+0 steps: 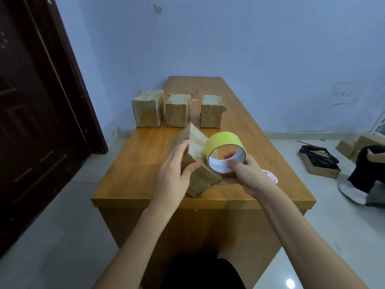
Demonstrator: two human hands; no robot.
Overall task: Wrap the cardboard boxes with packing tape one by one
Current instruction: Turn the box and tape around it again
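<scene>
The person worked at the near end of the wooden table [145, 163], with one cardboard box [198, 155] tipped up on an edge just inside the near edge. The left hand [175, 172] gripped that box, fingers laid along its left face and the thumb curled onto the face turned toward the camera. The right hand [243, 174] held the yellow tape roll [226, 152] just beside the box's right side, fingers hooked through the white core and the thumb pinching its rim; whether a strip ran from the roll to the box could not be told.

Three more boxes stood in a row nearer the far end: a left box [148, 110] overhanging the table's left edge, a middle box [178, 110] close beside it, and a right box [211, 111] set a little apart. All three looked glossy with tape, with loose tape ends showing, so they were probably already wrapped. The held box also looked partly taped, so the job seemed to be well along, this being likely the last box on the table. A small pink object [270, 175] lay near the right edge.
</scene>
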